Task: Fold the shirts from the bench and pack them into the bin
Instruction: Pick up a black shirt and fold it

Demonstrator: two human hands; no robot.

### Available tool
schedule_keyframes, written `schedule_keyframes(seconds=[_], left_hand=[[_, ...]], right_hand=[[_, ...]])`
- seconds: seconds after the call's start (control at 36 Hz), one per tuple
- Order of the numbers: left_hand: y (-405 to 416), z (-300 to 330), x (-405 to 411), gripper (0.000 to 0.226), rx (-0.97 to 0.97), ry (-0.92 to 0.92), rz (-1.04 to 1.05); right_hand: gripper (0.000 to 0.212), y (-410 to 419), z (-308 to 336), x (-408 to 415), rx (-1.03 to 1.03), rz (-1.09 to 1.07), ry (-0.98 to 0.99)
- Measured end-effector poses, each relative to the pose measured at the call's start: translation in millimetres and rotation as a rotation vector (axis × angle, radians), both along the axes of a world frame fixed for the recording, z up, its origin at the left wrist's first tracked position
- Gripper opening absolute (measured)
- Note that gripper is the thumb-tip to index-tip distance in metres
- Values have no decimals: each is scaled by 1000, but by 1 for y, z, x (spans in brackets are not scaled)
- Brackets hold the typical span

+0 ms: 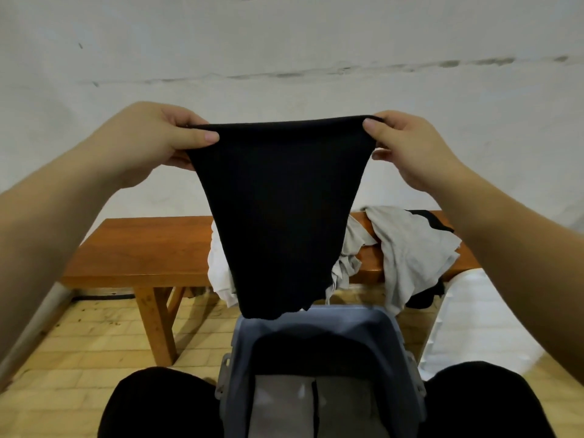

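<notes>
Two hands [158, 137], one black shirt [281, 210]

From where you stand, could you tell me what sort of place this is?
Probably a plain utility or laundry corner: a bare whitewashed wall, a wooden bench heaped with shirts, tiled floor, and a bin.

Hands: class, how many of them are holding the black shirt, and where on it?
2. The left hand pinches the black shirt at its top left corner; the right hand pinches its top right corner.
</notes>
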State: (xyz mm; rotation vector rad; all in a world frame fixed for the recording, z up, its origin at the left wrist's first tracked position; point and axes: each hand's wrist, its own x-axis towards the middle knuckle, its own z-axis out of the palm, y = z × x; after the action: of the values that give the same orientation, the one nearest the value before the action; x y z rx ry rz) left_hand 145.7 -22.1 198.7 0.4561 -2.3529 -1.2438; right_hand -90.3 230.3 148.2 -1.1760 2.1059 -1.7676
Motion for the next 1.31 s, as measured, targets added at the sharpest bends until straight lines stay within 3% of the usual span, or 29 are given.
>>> schedule_keyframes(seconds=[0.11,0.31,0.61,0.81,0.97,1.17,1.31], left_hand=[[-3,4,-2,12,60,11,-38],[-20,5,-26,6,67,-31,-28],[-83,-34,-126,7,93,-182,53],[-113,-78,-183,2,97,-191,129],[-103,-118,-159,11,42,-252,132],[-53,-167,-95,11,-124,-346,59],[-39,-223,-62,18,-92,-409,6]], right_hand=[[14,-1,-3,-9,-99,61,-109],[16,-18,0,-31,-88,55,-87],[14,-78,-27,-106,176,-107,28],[12,-115,-54,-143,282,-141,-25],[11,-99,-87,-136,349,-103,-35],[15,-50,-143,-82,431,-62,82],[36,-20,-208,-46,473,39,178]])
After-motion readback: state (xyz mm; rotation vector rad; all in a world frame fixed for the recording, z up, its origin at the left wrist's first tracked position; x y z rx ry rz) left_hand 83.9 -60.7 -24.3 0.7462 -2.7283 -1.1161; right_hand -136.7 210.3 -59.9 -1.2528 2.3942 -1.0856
